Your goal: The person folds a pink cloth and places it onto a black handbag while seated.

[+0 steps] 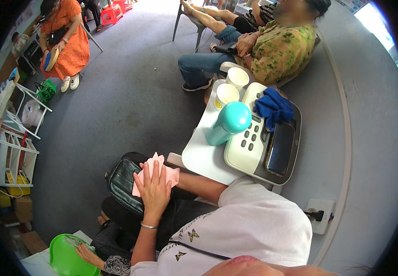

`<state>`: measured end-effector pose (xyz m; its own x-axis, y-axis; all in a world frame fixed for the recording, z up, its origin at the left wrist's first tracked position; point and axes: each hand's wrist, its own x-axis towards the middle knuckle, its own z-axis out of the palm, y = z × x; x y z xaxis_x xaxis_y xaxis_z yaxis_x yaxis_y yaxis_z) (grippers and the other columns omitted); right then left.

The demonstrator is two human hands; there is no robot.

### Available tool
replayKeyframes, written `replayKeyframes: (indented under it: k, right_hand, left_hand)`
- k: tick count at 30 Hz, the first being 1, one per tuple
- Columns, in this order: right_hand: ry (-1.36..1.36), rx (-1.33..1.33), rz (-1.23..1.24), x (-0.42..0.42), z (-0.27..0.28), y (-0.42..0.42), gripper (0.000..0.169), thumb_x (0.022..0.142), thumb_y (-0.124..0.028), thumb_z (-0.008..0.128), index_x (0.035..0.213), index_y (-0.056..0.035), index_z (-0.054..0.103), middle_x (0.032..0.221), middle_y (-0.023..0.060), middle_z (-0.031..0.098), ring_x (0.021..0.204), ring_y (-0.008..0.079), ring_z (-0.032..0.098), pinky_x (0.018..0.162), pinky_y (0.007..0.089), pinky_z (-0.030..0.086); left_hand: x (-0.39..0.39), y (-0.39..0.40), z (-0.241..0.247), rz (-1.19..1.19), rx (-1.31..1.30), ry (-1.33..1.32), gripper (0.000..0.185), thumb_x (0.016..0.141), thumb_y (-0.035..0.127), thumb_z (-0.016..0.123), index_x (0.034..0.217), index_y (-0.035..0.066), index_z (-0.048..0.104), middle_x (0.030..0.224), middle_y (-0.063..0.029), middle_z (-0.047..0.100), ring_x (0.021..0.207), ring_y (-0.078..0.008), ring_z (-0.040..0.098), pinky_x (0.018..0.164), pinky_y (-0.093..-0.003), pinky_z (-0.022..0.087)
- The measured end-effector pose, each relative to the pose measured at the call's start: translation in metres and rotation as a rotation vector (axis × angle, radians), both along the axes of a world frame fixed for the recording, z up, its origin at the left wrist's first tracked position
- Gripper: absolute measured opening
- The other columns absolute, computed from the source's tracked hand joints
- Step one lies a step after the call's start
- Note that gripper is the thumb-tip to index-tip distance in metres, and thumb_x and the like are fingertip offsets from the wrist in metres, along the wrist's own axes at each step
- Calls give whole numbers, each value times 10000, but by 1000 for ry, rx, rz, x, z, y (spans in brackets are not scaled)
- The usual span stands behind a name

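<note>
My left hand [155,186], with a silver bangle on its wrist, lies flat on a pink cloth [173,175]. Its fingers are extended and slightly apart. My right hand [141,165] is beneath the cloth and my left hand, mostly hidden; its forearm comes in from the right. I cannot tell how its fingers are set. Under both hands, on my lap, rests a black leather-like bag [124,184] with a zip.
To my right a white tray table [199,151] bears a turquoise flask [228,122], two paper cups [237,78], a button console [242,151], a blue cloth [274,107] and a smartphone [280,150]. A neighbour's hand [88,255] touches a green basin [64,255]. Other people sit or stand farther off.
</note>
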<state>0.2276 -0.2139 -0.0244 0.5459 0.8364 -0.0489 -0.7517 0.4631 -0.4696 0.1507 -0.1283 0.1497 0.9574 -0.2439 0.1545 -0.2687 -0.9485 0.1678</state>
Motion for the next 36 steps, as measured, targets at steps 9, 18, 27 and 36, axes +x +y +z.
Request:
replayKeyframes:
  k: [9,18,27,36]
  right_hand:
    - [6,32,-19,4,-2,0,511,1038,-355,450,1490,-121,400,1414,101,506,1305,221,466,1163,359,326]
    - [25,65,-15,0,-1,3,522,1049,-351,422,1511,-114,375,1466,101,467,1360,227,427,1187,366,299]
    - [35,71,-23,-1,-1,4,532,1060,-347,395,1532,-106,350,1519,101,428,1416,233,388,1211,372,271]
    - [36,67,-4,-3,1,6,543,1062,-365,377,1541,-110,342,1546,101,403,1440,241,368,1221,382,257]
  left_hand:
    - [-1,-1,-2,11,21,-9,566,886,326,652,1396,93,570,1573,-130,398,1491,-388,267,1155,-683,136]
    - [-3,-2,-2,28,3,-12,569,873,312,673,1389,91,577,1564,-122,406,1492,-378,262,1150,-690,145]
    - [-5,-2,-2,30,-3,-26,564,880,297,670,1393,84,573,1561,-137,413,1486,-393,272,1150,-683,146]
    - [-5,-2,1,38,-27,-6,560,882,291,666,1392,78,572,1564,-134,409,1485,-391,273,1150,-684,144]
